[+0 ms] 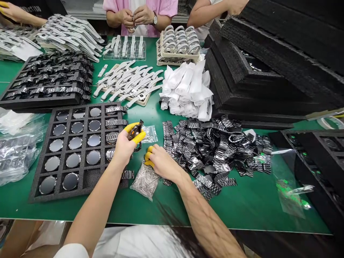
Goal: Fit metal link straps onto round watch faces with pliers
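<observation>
My left hand (125, 142), with yellow finger covers, grips a black watch (133, 133); a piece of its link strap hangs below my fingers. Just above a clear bag of thin metal pins (145, 182), my right hand (158, 160) has its yellow-covered fingers curled together, and what they hold, if anything, is hidden. To the left lies a black foam tray (88, 179) of round watch heads, its right column filled with watches on black bands. A heap of loose black link bands (215, 147) lies right of my right hand. Behind my left hand is a small clear zip bag (150, 134).
White-strapped watches (129, 82) lie on a tray further back, beside white-wrapped pieces (185, 86). Stacked black foam trays (242, 89) rise high on the right. Another tray of black watches (51, 77) stands back left. Across the table, a person's hands (137, 18) work together.
</observation>
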A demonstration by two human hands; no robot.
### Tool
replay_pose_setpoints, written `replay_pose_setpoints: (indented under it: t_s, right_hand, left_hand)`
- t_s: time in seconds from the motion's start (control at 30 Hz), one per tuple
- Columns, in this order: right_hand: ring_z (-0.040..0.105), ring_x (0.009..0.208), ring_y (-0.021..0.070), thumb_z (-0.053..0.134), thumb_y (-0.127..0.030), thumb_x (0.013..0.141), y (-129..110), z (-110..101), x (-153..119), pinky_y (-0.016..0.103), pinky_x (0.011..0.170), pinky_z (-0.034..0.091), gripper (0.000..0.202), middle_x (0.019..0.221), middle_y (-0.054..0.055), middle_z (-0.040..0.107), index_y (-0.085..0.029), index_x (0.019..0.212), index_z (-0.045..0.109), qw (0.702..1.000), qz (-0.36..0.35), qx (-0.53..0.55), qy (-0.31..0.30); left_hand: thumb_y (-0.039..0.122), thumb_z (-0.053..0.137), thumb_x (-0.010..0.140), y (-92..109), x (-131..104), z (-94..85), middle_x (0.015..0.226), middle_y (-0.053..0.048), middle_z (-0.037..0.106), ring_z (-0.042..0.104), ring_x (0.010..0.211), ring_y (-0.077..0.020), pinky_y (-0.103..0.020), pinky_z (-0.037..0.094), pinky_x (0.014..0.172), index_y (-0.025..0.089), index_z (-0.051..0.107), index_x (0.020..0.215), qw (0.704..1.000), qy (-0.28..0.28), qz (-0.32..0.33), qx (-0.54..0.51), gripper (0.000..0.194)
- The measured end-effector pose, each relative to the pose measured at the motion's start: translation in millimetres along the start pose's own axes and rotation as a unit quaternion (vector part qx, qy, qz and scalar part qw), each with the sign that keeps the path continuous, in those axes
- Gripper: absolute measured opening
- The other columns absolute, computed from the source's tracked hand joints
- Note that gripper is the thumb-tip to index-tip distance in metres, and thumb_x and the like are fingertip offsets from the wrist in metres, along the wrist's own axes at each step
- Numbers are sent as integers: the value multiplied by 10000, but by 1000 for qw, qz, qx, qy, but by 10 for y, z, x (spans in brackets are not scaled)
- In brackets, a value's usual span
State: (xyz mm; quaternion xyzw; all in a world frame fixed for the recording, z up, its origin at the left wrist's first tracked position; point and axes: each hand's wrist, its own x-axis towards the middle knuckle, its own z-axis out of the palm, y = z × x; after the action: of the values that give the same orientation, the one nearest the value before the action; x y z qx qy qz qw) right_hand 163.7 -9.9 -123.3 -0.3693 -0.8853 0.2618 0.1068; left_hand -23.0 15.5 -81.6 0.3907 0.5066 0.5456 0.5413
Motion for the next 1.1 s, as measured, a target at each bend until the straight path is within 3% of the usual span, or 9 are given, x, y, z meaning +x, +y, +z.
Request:
replay_pose_setpoints:
  t_s: [0.07, 0.13, 0.2, 0.27, 0.37, 0.5, 0.67, 0.93, 1.1]
  right_hand:
    - [530, 955, 256, 559, -116, 1015, 44, -29, 0, 400, 840, 450, 161, 964, 85, 629, -201, 904, 639, 994, 1, 98, 56]
    - [570, 924, 239, 591, -224, 1034, 71, -77, -4, 390, 838, 467, 131, 953, 63, 650, -217, 908, 627, 964, 26, 223, 145]
    - [591, 840, 213, 645, -365, 1023, 57, -118, -6, 362, 767, 474, 183, 901, 37, 657, -232, 900, 620, 902, 67, 357, 234]
    - [569, 717, 181, 694, -508, 980, 7, -137, 0, 322, 653, 449, 300, 811, 10, 649, -241, 876, 610, 827, 96, 477, 283]
    - [508, 596, 143, 788, -606, 877, -72, -137, 27, 277, 551, 381, 414, 689, -22, 624, -239, 838, 598, 743, 120, 597, 278]
    - [492, 557, 122, 888, -583, 767, -78, -150, 65, 246, 510, 326, 465, 636, -34, 607, -227, 811, 593, 674, 152, 680, 245]
    - [493, 562, 125, 898, -495, 768, -18, -207, 64, 245, 484, 275, 426, 639, -28, 576, -216, 787, 578, 639, 160, 717, 226]
    - [459, 534, 113, 884, -473, 794, -77, -235, 45, 251, 501, 269, 413, 600, -38, 558, -212, 768, 565, 637, 117, 736, 195]
    - [455, 537, 104, 885, -420, 797, -22, -239, 49, 238, 492, 249, 414, 628, -44, 545, -210, 753, 531, 616, 125, 760, 166]
  left_hand:
    - [340, 874, 744, -36, 1, -14, 1032, -49, 754, 704, 881, -184, -321, 588, 824, 195, 715, 1163, 998, -7, 40, 45, 472]
    - [301, 815, 805, -68, -16, -22, 1089, -65, 743, 714, 956, -205, -353, 592, 896, 201, 702, 1203, 985, -11, 116, 128, 426]
    - [202, 736, 843, -87, -56, -22, 1154, -77, 724, 708, 1065, -231, -381, 577, 983, 216, 696, 1250, 948, -22, 204, 243, 409]
    - [102, 654, 841, -93, -107, -13, 1217, -87, 706, 692, 1155, -250, -392, 564, 1032, 230, 685, 1306, 898, -48, 267, 347, 484]
    - [38, 589, 803, -91, -168, 3, 1264, -93, 694, 706, 1171, -261, -371, 597, 986, 239, 656, 1384, 843, -97, 302, 435, 618]
    - [50, 581, 799, -92, -181, 6, 1276, -86, 691, 730, 1141, -259, -344, 619, 941, 263, 648, 1415, 809, -120, 296, 493, 655]
    - [75, 588, 819, -99, -155, -19, 1256, -97, 693, 724, 1163, -272, -353, 614, 959, 251, 671, 1383, 811, -110, 298, 491, 597]
    - [48, 590, 782, -96, -154, -21, 1243, -93, 698, 724, 1151, -270, -349, 606, 961, 259, 677, 1375, 820, -114, 296, 477, 635]
    - [39, 581, 770, -76, -157, -20, 1248, -95, 699, 730, 1134, -272, -345, 611, 935, 255, 688, 1359, 819, -107, 300, 477, 637]
